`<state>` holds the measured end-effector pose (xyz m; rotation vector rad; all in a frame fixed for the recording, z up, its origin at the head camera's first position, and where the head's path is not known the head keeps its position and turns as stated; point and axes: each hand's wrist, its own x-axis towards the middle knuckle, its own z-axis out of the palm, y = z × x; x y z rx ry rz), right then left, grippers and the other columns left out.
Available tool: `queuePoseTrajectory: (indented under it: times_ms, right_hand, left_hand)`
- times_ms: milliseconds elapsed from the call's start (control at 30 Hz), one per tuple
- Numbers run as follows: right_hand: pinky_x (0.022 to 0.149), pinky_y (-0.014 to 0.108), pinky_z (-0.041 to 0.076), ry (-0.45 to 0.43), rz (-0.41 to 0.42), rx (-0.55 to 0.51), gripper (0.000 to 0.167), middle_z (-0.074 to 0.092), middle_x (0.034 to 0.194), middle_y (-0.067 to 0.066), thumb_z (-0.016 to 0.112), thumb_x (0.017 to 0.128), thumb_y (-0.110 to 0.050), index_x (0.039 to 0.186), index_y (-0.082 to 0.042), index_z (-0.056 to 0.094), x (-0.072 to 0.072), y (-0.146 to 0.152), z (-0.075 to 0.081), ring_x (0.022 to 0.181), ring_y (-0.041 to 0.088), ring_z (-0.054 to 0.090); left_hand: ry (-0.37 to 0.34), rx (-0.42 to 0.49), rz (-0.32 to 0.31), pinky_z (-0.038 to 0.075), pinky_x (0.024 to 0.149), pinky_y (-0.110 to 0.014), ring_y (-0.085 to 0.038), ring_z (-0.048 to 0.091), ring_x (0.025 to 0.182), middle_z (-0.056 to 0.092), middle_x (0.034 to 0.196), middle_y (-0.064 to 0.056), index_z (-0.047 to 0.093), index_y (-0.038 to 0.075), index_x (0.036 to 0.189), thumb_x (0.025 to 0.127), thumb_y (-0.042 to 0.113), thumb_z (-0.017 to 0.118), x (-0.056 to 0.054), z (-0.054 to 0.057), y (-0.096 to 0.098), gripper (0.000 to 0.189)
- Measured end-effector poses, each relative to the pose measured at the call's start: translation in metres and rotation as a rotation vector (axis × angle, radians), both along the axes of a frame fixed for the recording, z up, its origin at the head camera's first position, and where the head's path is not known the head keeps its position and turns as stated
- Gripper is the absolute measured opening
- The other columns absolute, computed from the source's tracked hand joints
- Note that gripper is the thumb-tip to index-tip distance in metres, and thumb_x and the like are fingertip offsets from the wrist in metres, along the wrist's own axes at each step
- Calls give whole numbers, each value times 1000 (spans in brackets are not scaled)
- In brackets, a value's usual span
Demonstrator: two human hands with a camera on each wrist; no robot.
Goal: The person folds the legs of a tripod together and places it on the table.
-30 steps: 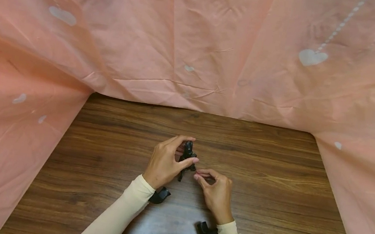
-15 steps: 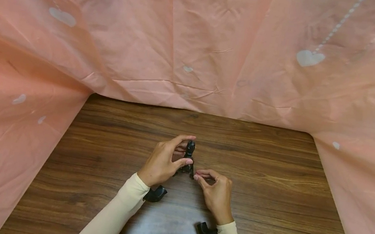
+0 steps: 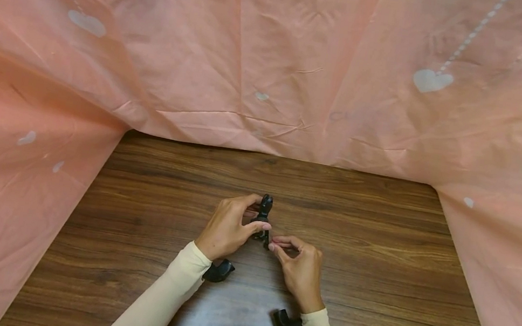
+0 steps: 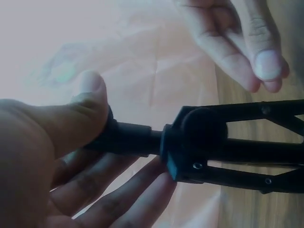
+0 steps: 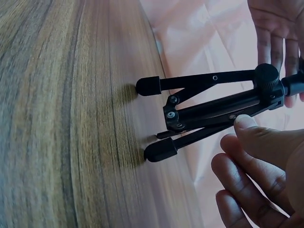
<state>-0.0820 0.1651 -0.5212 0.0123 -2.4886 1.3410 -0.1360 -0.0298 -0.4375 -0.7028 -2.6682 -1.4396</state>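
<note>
A black mini tripod (image 3: 265,206) stands near the middle of the table, its legs spread a little. My left hand (image 3: 226,224) grips its upper part, thumb in front and fingers behind, as the left wrist view shows. A round knob (image 5: 267,76) sits where the tripod's legs (image 5: 197,80) join the centre column. The rubber feet (image 5: 160,149) are close over the wood. My right hand (image 3: 299,265) is beside the lower legs with fingers loosely bent. Its thumb (image 5: 245,122) overlaps one leg in the right wrist view, while the left wrist view shows its fingertips (image 4: 267,66) beside the tripod.
The brown wooden table (image 3: 165,184) is enclosed by pink cloth (image 3: 291,79) with white hearts at the back and both sides. Each wrist carries a black camera mount (image 3: 287,323). Light reflects off the table's front.
The tripod has turned in my left hand, so its legs face differently and it stands more upright. My left forefinger has drawn down from above its top. My right hand has barely moved.
</note>
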Motion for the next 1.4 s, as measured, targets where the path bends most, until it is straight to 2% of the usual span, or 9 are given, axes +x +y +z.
queuePoseTrajectory:
  times_ms: [100, 267, 367, 533, 733, 967, 1200, 1400]
  right_hand:
    - [74, 43, 62, -13, 5, -9, 13, 82, 85, -10, 94, 81, -17, 90, -20, 85, 0, -1, 0, 82, 8, 79]
    - [71, 38, 63, -22, 34, -39, 14, 82, 86, -9, 94, 80, -18, 91, -20, 84, -1, -3, -3, 81, 8, 79]
    - [69, 33, 64, -24, 64, -57, 16, 82, 86, -7, 94, 80, -16, 92, -18, 84, -1, -5, -4, 80, 10, 80]
    - [71, 26, 63, -61, 103, -46, 17, 82, 85, -6, 94, 79, -13, 93, -16, 84, 1, -9, -7, 79, 7, 79]
    - [71, 23, 61, -68, 94, -6, 18, 82, 82, -6, 94, 78, -10, 90, -16, 83, 0, -12, -13, 77, 6, 78]
    - [62, 18, 57, -42, 65, -5, 16, 82, 81, -4, 94, 77, -10, 88, -16, 84, 0, -14, -19, 72, 6, 77]
    - [60, 18, 55, -32, 42, 14, 13, 82, 82, -4, 94, 79, -11, 86, -16, 84, -1, -17, -19, 69, 2, 75]
    - [62, 22, 56, -3, 21, 60, 12, 81, 81, -4, 94, 78, -13, 84, -15, 84, -4, -19, -20, 70, 5, 75]
  left_hand:
    - [1, -27, -26, 63, 93, -42, -22, 79, 105, 81, 113, -7, 72, 9, 126, 89, 23, 85, -1, 2, -2, 42]
    - [-12, -45, -117, 62, 97, -39, -20, 77, 112, 80, 120, -6, 73, 10, 129, 91, 19, 82, -4, 4, -7, 40]
    - [-43, -25, -164, 62, 98, -38, -19, 78, 112, 80, 122, -7, 72, 9, 131, 92, 15, 81, -6, 6, -10, 41]
    - [-94, 22, -206, 61, 98, -31, -22, 78, 113, 79, 122, -10, 70, 6, 133, 93, 7, 79, -8, 5, -11, 41]
    - [-138, 78, -235, 60, 99, -28, -25, 77, 116, 78, 126, -13, 69, 3, 133, 93, 6, 78, -12, 1, -12, 42]
    - [-136, 99, -253, 60, 99, -27, -25, 76, 118, 78, 126, -11, 70, 2, 131, 93, 7, 78, -14, -4, -12, 39]
    - [-151, 136, -270, 60, 101, -36, -28, 75, 119, 76, 127, -17, 69, 3, 131, 93, 4, 77, -14, -5, -13, 38]
    - [-187, 176, -266, 60, 101, -38, -31, 75, 120, 76, 127, -19, 69, 2, 131, 93, 1, 77, -16, -6, -13, 39]
